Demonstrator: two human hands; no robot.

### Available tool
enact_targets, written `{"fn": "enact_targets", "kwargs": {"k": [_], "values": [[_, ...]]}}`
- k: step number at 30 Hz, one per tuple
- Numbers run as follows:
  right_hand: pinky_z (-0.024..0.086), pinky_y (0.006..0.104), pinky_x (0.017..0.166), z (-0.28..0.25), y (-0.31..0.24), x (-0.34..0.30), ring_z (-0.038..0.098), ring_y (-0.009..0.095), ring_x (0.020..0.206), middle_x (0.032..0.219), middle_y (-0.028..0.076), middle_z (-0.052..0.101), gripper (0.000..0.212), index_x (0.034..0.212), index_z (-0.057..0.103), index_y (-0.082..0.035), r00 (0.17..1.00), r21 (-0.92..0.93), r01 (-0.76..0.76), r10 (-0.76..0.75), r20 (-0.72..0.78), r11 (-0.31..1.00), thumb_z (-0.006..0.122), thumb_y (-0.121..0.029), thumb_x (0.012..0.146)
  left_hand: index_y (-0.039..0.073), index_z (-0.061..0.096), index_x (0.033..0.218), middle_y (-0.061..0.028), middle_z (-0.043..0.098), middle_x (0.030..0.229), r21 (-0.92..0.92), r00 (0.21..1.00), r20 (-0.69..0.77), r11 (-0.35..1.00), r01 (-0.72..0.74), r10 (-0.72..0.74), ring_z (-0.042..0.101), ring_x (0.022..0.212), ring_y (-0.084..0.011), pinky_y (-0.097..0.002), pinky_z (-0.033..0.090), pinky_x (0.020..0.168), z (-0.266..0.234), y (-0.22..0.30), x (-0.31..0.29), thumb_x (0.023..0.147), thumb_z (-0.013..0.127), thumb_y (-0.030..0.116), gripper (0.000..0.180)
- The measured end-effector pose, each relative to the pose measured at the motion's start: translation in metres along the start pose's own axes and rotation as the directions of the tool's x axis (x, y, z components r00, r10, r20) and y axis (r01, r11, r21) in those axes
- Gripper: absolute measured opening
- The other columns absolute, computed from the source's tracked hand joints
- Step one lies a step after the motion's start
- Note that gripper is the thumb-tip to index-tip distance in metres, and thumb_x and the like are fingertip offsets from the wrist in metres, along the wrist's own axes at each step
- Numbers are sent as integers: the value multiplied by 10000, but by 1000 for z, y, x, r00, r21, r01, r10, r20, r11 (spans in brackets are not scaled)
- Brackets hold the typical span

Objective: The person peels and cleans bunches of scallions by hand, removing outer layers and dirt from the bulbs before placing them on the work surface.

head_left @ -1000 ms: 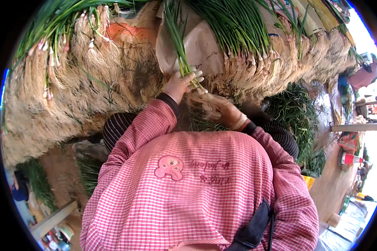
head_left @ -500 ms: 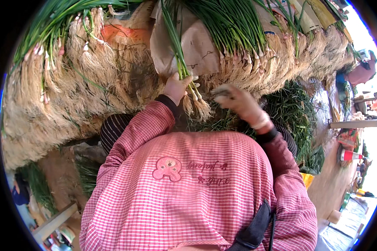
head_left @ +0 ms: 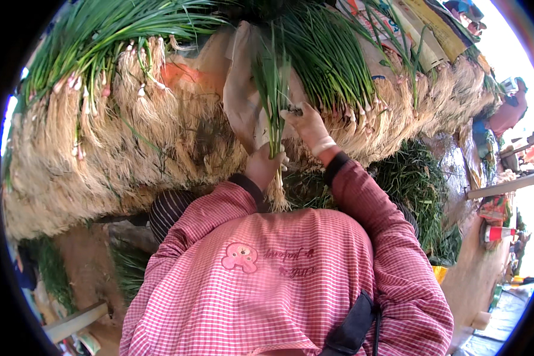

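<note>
My left hand is closed round the lower stems of a small bunch of spring onions. Their leaves point away from me, and the pale roots hang below my fist toward my apron. My right hand, in a pale glove, is beside the upper leaves of this bunch. Its fingers are curled together at the leaves' edge; something small and dark shows at the fingertips, too small to name. Just beyond it lies a large pile of spring onions, bulbs toward me.
A thick bank of tan roots crosses in front of me. More spring onions lie far left. A brown paper sheet is behind the held bunch. Loose green leaves are heaped at right, with a red-and-white cone further off.
My left hand has come down nearer my body with the bunch, which now stands more upright. My right hand has moved up and left to the leaves.
</note>
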State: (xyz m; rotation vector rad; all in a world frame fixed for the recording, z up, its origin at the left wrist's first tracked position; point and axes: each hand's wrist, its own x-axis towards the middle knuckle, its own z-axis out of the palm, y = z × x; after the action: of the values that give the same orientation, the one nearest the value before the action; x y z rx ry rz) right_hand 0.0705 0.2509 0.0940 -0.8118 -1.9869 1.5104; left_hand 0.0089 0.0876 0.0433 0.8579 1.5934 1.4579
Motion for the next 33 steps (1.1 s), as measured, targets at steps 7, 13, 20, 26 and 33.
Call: {"fn": "enact_targets", "kwargs": {"k": [7,13,20,26,33], "values": [[442,270,599,2,-8,-14,523,102,657,754,26,574,179,998,613,-53,988,374,-68,115,-103,925,614,-205,904,42,579,1014,-32,602,718,-450,968,75,859,246,-237,578,597,-136,-282,503,554,-9,13,-9,962,551,245,212],[384,222,535,-71,-6,-71,465,84,598,723,-31,535,106,920,588,-116,981,739,-193,145,129,645,571,-220,937,89,586,889,-10,577,678,-626,945,67,724,289,-319,536,534,-106,-251,430,385,-15,62,-28,944,582,318,235],[537,342,707,-122,-53,-81,652,211,795,922,86,666,205,1041,617,-74,974,-887,82,151,167,454,519,-224,942,117,595,963,23,546,633,-499,980,-147,865,45,-136,476,454,-93,-211,386,397,-29,67,-21,926,607,343,230],[551,350,657,-151,-47,-12,671,224,707,771,114,669,288,1031,586,-52,967,-969,-248,65,-247,11,551,-322,937,109,566,1125,-52,617,979,-732,936,245,584,349,-252,599,778,-119,-218,471,498,-34,50,-12,893,654,290,307],[526,414,599,-27,-60,-117,634,286,624,705,124,634,356,858,622,-80,965,-829,241,-35,259,505,500,-407,928,31,588,1134,-92,655,1134,-636,932,302,685,355,-202,637,884,-132,-206,463,483,-13,72,-22,914,614,173,263]]}}
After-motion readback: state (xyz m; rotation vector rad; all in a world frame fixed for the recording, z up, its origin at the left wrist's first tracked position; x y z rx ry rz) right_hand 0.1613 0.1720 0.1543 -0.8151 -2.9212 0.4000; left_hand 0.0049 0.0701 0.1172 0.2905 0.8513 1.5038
